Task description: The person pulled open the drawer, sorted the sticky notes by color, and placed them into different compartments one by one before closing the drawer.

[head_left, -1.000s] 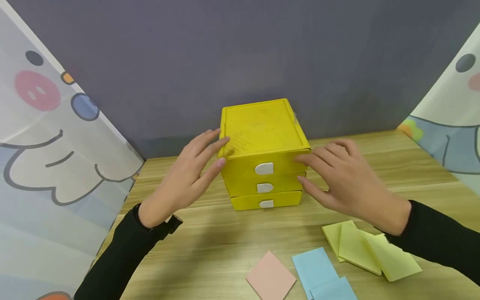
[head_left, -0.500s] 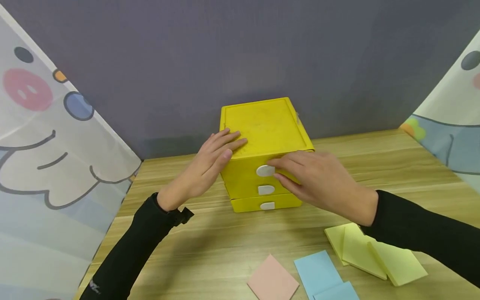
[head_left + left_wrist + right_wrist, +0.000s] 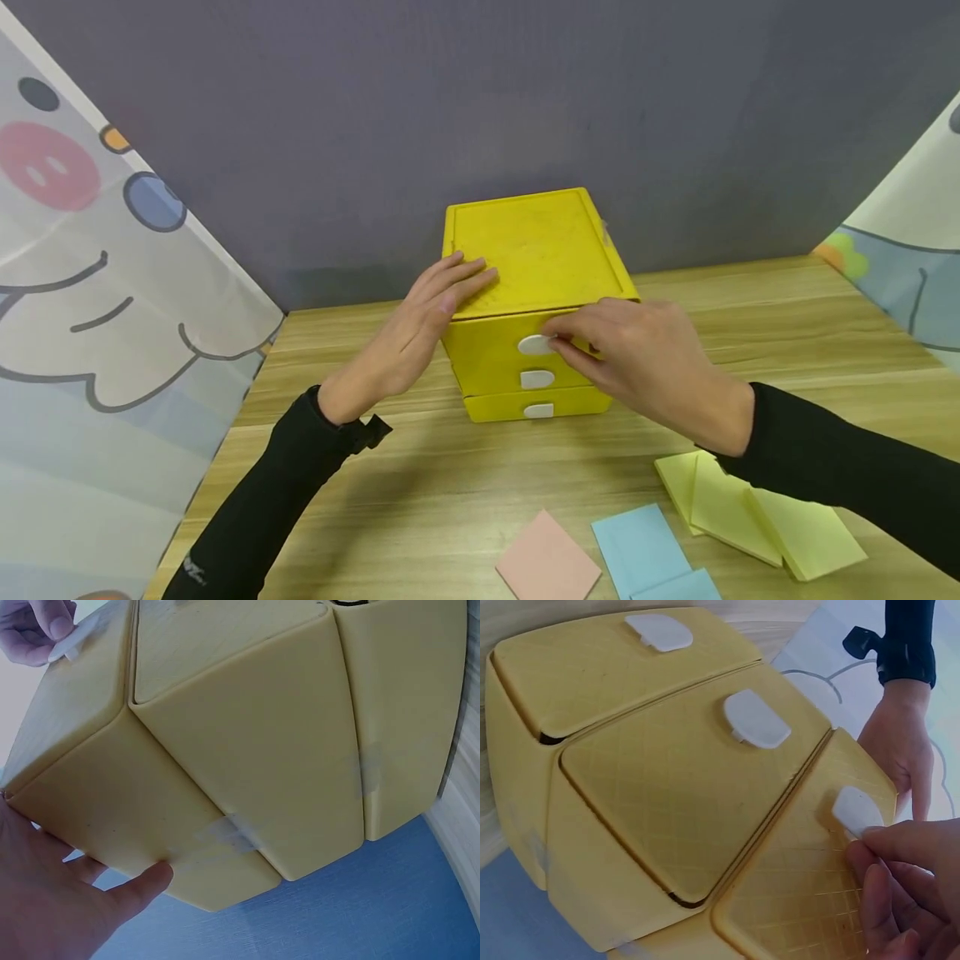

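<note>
A yellow box with three stacked drawers (image 3: 536, 250) stands on the wooden table, each drawer front bearing a white pull. My left hand (image 3: 405, 342) rests along the box's upper left edge, fingers lying over the top; in the left wrist view its thumb (image 3: 146, 889) lies against the side. With thumb and fingertips, my right hand (image 3: 645, 362) pinches the right end of the top drawer's white handle (image 3: 855, 810). That drawer looks closed. Lower down are the middle handle (image 3: 757, 718) and the bottom handle (image 3: 660, 631), both untouched.
Near the front of the table lie a pink sticky-note pad (image 3: 549, 557), overlapping blue pads (image 3: 641, 546) and overlapping yellow pads (image 3: 735, 508), the latter partly under my right forearm. A grey panel (image 3: 360, 150) stands behind the box. Printed curtains (image 3: 127, 333) hang at the sides.
My left hand has come in from beside the box onto its upper left edge. My right hand has moved left to the top handle and taken hold of it.
</note>
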`<action>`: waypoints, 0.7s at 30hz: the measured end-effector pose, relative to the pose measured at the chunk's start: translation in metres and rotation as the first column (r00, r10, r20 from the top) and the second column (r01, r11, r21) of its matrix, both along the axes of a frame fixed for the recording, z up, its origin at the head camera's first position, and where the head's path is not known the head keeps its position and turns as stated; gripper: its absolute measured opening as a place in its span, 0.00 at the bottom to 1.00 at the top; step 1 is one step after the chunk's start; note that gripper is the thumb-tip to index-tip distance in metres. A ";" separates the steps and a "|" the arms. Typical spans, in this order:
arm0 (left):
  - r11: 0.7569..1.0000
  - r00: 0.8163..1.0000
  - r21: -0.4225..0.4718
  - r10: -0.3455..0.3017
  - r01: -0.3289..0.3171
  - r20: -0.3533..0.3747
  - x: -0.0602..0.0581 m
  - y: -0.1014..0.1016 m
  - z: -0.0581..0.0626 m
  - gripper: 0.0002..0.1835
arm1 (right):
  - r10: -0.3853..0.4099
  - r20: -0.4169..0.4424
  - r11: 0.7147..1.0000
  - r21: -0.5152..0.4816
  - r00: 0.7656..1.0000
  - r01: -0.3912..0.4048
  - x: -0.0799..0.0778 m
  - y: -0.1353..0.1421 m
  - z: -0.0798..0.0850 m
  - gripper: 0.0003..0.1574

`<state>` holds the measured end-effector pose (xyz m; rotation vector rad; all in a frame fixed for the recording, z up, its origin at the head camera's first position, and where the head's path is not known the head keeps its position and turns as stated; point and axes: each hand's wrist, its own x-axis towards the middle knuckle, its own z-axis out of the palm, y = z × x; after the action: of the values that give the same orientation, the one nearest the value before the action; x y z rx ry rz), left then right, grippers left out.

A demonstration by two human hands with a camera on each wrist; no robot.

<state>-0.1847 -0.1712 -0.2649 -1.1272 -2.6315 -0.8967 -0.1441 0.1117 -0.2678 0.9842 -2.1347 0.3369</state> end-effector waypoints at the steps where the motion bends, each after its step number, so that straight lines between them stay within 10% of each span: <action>1: 1.000 1.000 0.002 -0.003 0.003 0.004 0.000 0.000 0.000 0.40 | 0.006 0.001 1.000 -0.001 1.000 -0.006 0.002 0.001 0.000 0.12; 10: 0.998 0.997 0.058 -0.036 0.032 0.072 0.004 -0.002 0.002 0.43 | 0.074 -0.058 0.997 -0.027 0.996 -0.076 0.023 0.004 0.003 0.06; 15: 0.998 0.998 0.058 -0.037 0.034 0.046 0.006 -0.001 0.004 0.40 | 0.094 -0.066 0.995 -0.025 0.993 -0.095 0.041 0.006 0.006 0.26; 21: 0.999 1.000 0.028 -0.022 0.022 0.020 0.015 -0.002 0.001 0.33 | 0.150 -0.112 0.988 -0.025 0.982 -0.154 0.062 0.015 -0.015 0.14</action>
<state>-0.1699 -0.1736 -0.2639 -1.1483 -2.6185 -0.9510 -0.0823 0.1263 -0.2832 1.1237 -1.9542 0.3836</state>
